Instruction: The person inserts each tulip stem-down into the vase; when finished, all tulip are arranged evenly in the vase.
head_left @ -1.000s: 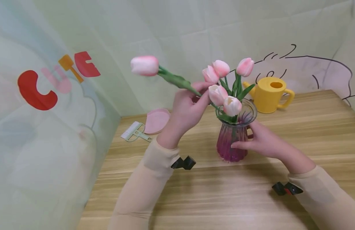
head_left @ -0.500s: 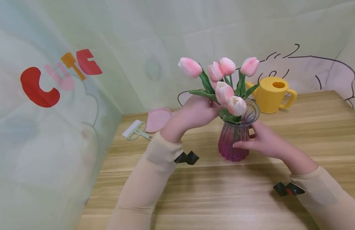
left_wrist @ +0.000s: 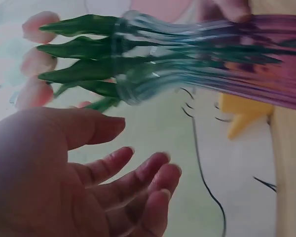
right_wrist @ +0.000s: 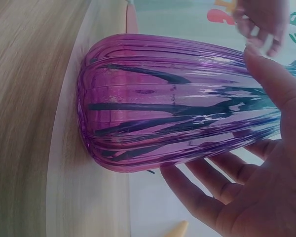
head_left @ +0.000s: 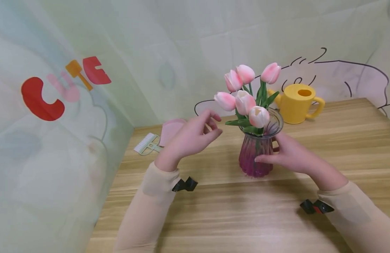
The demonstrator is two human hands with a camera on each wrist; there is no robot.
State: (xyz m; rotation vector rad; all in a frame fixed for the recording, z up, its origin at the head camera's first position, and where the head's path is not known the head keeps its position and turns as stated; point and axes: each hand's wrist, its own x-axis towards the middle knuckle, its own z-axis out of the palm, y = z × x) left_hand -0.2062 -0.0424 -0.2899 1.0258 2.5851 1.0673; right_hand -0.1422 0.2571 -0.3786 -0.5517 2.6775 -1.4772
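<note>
Several pink-and-white tulips with green leaves stand in a ribbed glass vase, clear at the neck and purple-pink below. Their dark stems show through the glass in the right wrist view. My right hand grips the vase from the right, thumb on one side and fingers round the other. Left of the flowers, my left hand is held in the air with loosely bent fingers and nothing in them. In the left wrist view, that hand is apart from the vase's rim.
A yellow watering can stands behind the vase to the right. At the table's back left lie a pink dustpan and a pale green brush, both partly behind my left arm. A printed curtain hangs behind the table.
My left hand lowered a tulip into the vase, let go of it and drew back to the left. That tulip now leans at the bunch's left side. My right hand stayed on the vase.
</note>
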